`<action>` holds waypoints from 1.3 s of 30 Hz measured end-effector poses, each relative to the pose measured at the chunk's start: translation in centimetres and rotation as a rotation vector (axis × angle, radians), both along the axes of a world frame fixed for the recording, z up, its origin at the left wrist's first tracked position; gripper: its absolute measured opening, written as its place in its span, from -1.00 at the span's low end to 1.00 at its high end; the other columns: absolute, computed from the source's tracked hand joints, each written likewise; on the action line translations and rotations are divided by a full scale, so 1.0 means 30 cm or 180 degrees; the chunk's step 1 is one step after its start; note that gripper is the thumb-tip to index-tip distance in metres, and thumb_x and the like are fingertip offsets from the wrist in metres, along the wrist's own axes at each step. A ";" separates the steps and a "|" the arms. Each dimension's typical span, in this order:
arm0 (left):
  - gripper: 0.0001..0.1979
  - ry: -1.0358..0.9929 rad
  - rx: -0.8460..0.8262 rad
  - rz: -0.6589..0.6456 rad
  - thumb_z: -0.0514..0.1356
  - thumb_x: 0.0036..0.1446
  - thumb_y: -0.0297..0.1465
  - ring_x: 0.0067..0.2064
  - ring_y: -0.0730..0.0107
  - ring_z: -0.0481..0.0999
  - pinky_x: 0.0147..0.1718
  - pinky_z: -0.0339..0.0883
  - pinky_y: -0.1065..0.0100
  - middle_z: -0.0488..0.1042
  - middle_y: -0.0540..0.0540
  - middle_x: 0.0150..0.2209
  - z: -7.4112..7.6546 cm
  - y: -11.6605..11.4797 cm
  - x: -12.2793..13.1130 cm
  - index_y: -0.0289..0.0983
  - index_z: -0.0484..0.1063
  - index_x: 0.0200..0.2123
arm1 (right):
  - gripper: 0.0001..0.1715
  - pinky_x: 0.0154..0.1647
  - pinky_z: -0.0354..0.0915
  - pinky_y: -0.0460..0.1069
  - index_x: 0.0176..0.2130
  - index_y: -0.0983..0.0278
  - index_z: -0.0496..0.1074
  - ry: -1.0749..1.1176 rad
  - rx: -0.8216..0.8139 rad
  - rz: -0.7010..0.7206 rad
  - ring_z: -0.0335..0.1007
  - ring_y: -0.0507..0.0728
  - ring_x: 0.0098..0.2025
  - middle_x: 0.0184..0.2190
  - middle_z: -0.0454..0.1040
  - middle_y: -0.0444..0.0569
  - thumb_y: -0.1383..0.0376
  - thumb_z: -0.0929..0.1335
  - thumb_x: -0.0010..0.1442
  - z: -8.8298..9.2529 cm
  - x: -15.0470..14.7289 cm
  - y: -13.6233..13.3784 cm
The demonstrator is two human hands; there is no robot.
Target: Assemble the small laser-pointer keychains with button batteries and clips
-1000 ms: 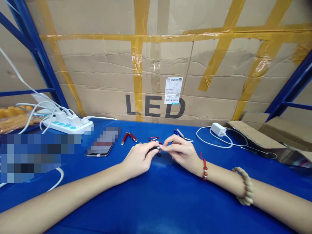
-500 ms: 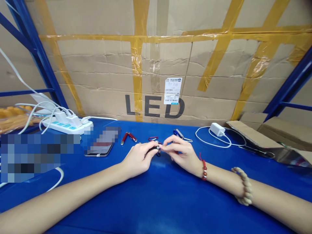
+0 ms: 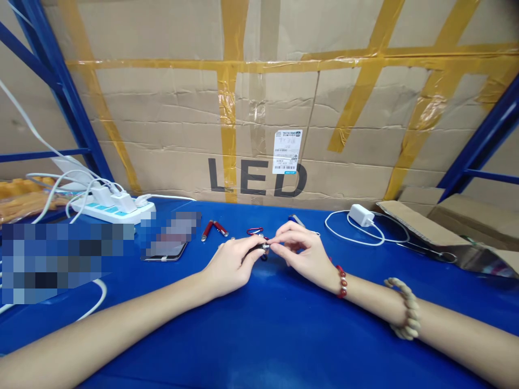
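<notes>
My left hand (image 3: 232, 265) is closed around a small black tube with a silver end (image 3: 265, 246), much like a mini flashlight; most of it is hidden by the fingers. From the other side my right hand (image 3: 302, 249) pinches at the silver end with thumb and fingertips. Just behind the hands lies a red carabiner clip (image 3: 255, 230), with other small parts partly covered. Two red tubes with silver ends, the left one (image 3: 207, 231) and the right one (image 3: 220, 228), lie to the left. Beyond my right hand a silver tube (image 3: 298, 220) shows, partly hidden.
A phone (image 3: 166, 251) and a white power strip (image 3: 113, 208) with plugs and cables lie left on the blue table (image 3: 259, 335). A white charger (image 3: 361, 215) with its cable, scissors (image 3: 446, 257) and an open cardboard box (image 3: 430, 227) are right. A large carton (image 3: 174, 129) stands behind.
My right hand has shifted slightly, its fingers drawn a little back along the tube, so more of the silver end shows. My left hand stays nearly where it was.
</notes>
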State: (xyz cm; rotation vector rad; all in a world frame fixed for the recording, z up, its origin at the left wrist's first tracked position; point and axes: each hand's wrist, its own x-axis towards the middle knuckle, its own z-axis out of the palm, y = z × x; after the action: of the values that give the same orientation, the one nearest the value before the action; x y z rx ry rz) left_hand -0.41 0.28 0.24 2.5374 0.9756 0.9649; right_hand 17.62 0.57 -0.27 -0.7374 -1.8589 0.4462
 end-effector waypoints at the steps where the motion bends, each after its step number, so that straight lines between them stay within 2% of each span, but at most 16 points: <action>1: -0.82 -0.0010 0.0000 -0.0009 -0.04 0.19 -0.42 -0.32 0.37 0.46 -0.34 0.25 0.45 0.49 -0.02 -0.32 0.001 0.000 0.000 -0.23 0.34 -0.25 | -0.86 -0.71 0.19 -0.18 -0.42 0.30 0.49 0.0028 -0.0035 -0.0028 0.18 -0.13 -0.64 -0.42 0.34 -0.08 0.26 0.37 0.05 0.001 0.001 0.001; 14: -0.81 0.0005 0.0050 -0.0018 -0.05 0.18 -0.41 -0.28 0.36 0.46 -0.31 0.26 0.43 0.49 -0.04 -0.30 -0.004 0.001 0.000 -0.22 0.35 -0.26 | -0.78 -0.68 0.17 -0.16 -0.50 0.30 0.48 0.0074 -0.0065 -0.0117 0.13 -0.11 -0.65 -0.48 0.34 -0.10 0.18 0.40 -0.02 0.007 0.002 0.000; 24: -0.82 0.0034 0.0092 0.0015 -0.03 0.17 -0.44 -0.34 0.38 0.46 -0.38 0.25 0.45 0.49 -0.03 -0.35 0.001 -0.001 0.004 -0.23 0.36 -0.28 | -0.82 -0.68 0.14 -0.16 -0.53 0.31 0.46 0.0136 -0.0189 -0.0026 0.13 -0.12 -0.64 -0.49 0.32 -0.12 0.23 0.41 -0.03 0.003 0.000 0.000; 27: -0.82 0.0056 0.0013 0.0088 -0.02 0.15 -0.43 -0.33 0.36 0.47 -0.36 0.26 0.44 0.50 -0.03 -0.33 -0.002 0.001 0.003 -0.23 0.36 -0.27 | -0.76 -0.71 0.13 -0.16 -0.56 0.31 0.44 0.0122 -0.0457 0.0059 0.13 -0.12 -0.65 -0.51 0.30 -0.13 0.19 0.41 -0.02 -0.001 0.000 0.006; 31: -0.83 0.0157 -0.0082 0.0116 -0.01 0.15 -0.42 -0.31 0.34 0.48 -0.30 0.29 0.42 0.50 -0.03 -0.32 -0.011 0.005 -0.001 -0.22 0.36 -0.28 | -0.68 -0.74 0.07 -0.17 -0.60 0.34 0.41 0.0100 -0.1101 0.0298 0.10 -0.16 -0.71 -0.52 0.26 -0.16 0.15 0.40 -0.02 -0.003 0.001 0.010; 39: -0.84 0.0284 -0.0065 0.0105 0.01 0.15 -0.44 -0.25 0.34 0.49 -0.28 0.30 0.42 0.51 -0.01 -0.28 -0.011 0.000 -0.004 -0.21 0.36 -0.25 | -0.58 -0.70 -0.07 -0.16 -0.64 0.36 0.29 0.0131 -0.2095 0.0521 0.03 -0.17 -0.71 -0.63 0.20 -0.25 0.09 0.42 -0.10 0.006 0.002 0.004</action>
State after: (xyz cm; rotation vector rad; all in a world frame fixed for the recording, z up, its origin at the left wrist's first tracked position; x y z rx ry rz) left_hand -0.54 0.29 -0.09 2.5745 1.0499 0.8524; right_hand 17.66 0.68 -0.10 -0.9948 -1.7399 1.2030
